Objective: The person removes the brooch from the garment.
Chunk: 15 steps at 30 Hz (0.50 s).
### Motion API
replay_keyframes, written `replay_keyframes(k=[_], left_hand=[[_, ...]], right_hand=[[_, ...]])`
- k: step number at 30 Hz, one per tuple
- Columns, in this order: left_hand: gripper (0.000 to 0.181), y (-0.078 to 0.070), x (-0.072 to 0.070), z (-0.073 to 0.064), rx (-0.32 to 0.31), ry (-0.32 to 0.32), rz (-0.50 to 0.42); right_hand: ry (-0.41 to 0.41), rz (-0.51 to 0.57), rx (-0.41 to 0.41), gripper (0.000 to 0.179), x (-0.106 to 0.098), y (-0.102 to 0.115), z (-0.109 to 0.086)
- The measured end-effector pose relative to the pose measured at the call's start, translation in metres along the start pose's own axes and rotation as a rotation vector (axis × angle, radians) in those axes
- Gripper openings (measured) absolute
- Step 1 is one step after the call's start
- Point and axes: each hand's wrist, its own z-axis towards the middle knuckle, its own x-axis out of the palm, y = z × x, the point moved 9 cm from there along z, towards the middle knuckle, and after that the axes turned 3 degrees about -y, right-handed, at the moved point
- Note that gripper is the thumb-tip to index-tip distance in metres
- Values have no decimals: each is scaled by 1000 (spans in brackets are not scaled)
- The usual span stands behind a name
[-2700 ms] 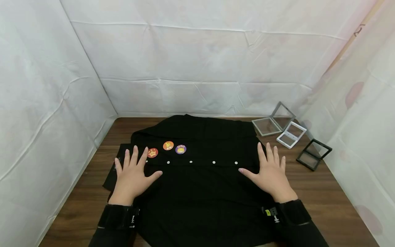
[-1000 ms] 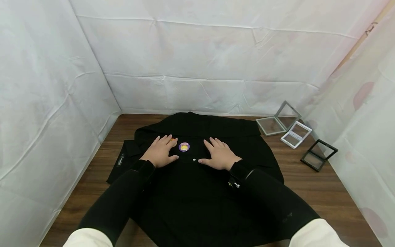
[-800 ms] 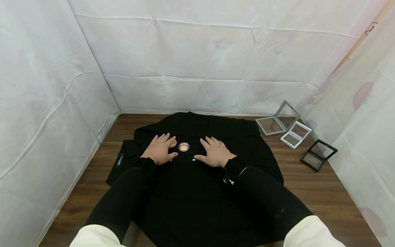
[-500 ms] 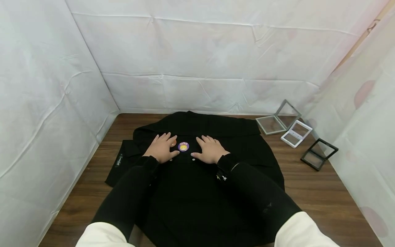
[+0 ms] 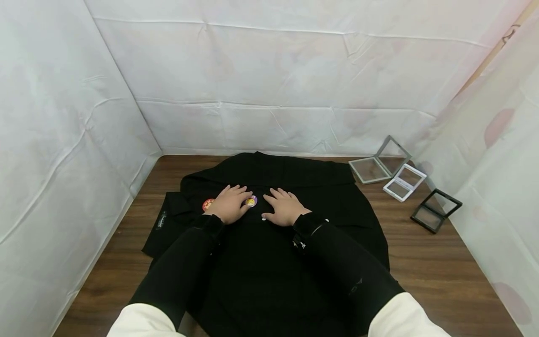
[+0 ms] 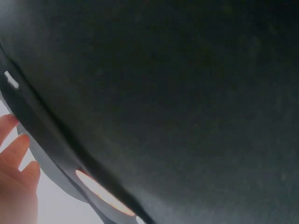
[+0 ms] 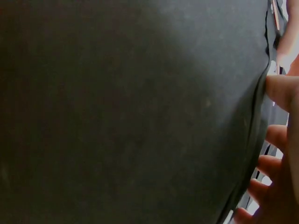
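Observation:
A black button-up shirt (image 5: 269, 267) lies spread out across the wooden table. My left hand (image 5: 229, 205) rests flat on its chest, fingers extended, between a red round badge (image 5: 207, 204) and a purple round badge (image 5: 251, 201), partly covering the purple one. An orange badge is hidden under this hand. To the right, my right hand (image 5: 285, 208) lies on the cloth with fingers spread, its thumb beside a white button (image 5: 264, 219). The right wrist view shows its fingers (image 7: 275, 165) along the shirt's placket. In the left wrist view, a badge (image 6: 105, 192) appears edge-on.
Three hinged frames with clear panels stand open at the right: a grey one (image 5: 370, 169), a white one (image 5: 404, 182) and a black one (image 5: 435, 210). White sheeting (image 5: 273, 84) walls the table at the back and both sides.
Both hands have come inward from the shirt's sides. In the last half second the left hand has slid right, uncovering the red badge and covering the orange one; the right hand has shifted slightly left.

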Motion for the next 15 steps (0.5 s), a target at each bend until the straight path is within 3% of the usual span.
replay_keyframes(k=[6, 15], left_hand=[[49, 5, 3, 1, -34, 20, -6], [48, 3, 5, 6, -37, 21, -16]], right_hand=[[16, 34, 9, 76, 5, 0, -3], [6, 27, 5, 76, 8, -3, -2]])
